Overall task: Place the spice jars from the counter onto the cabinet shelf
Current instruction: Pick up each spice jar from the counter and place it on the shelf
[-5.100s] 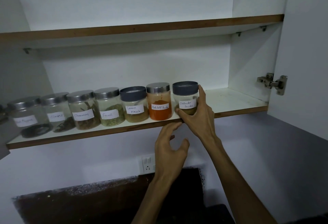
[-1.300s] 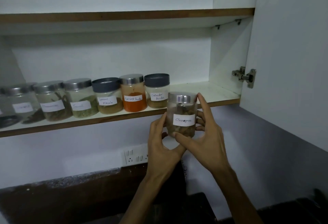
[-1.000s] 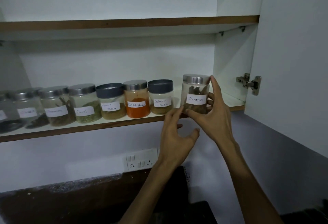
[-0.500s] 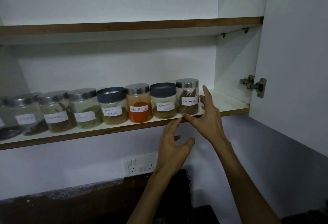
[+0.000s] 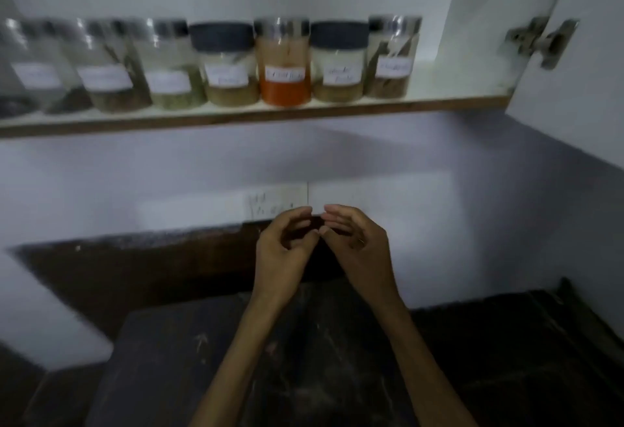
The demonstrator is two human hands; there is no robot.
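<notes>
Change: we note both hands have come down from the cabinet shelf [image 5: 256, 115] since half a second ago; the cinnamon jar [image 5: 391, 56] now stands free at the right end of the jar row [image 5: 202, 65].
Left hand [image 5: 282, 252]: empty, fingers loosely curled.
Right hand [image 5: 354, 247]: empty, loosely curled, fingertips near the left's.
Counter [image 5: 304, 359]: dark, blurred; we see no jar on it.
Judgement: this placement looks complete; we cannot tell whether more jars remain.
</notes>
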